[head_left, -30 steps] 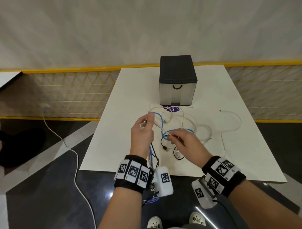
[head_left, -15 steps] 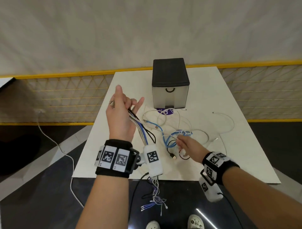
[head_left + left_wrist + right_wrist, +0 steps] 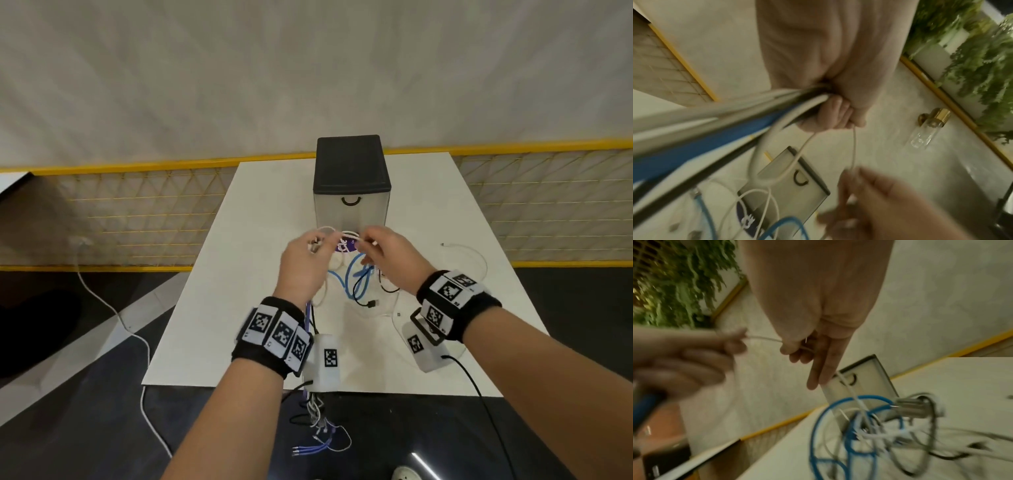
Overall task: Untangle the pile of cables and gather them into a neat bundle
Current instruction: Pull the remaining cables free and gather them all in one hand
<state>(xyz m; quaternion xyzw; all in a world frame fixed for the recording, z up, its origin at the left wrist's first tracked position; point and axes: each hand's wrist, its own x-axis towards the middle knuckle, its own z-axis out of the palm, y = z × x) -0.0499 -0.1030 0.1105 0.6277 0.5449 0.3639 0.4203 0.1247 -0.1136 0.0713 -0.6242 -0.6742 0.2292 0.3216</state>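
Observation:
A tangle of cables lies on the white table [image 3: 260,329]: blue loops [image 3: 356,277] [image 3: 849,426], a black lead with a USB plug [image 3: 371,303] and thin white strands. My left hand [image 3: 317,245] [image 3: 832,116] grips a bundle of white, blue and black cables [image 3: 756,113]; their ends [image 3: 318,428] hang past the table's front edge. My right hand [image 3: 368,245] [image 3: 795,348] pinches a thin white cable [image 3: 764,338] [image 3: 854,151] that runs taut to the left fingers. Both hands hover above the pile, close together.
A small drawer box [image 3: 351,185] with a black top stands just behind the hands. One loose white cable [image 3: 476,253] curls on the table's right side. A yellow mesh fence [image 3: 137,219] runs behind, and a white cord [image 3: 113,308] trails on the dark floor at the left.
My left hand came down from its raised spot on the left to the centre, bundle still gripped. My right hand lifted off the pile and now pinches the thin white cable.

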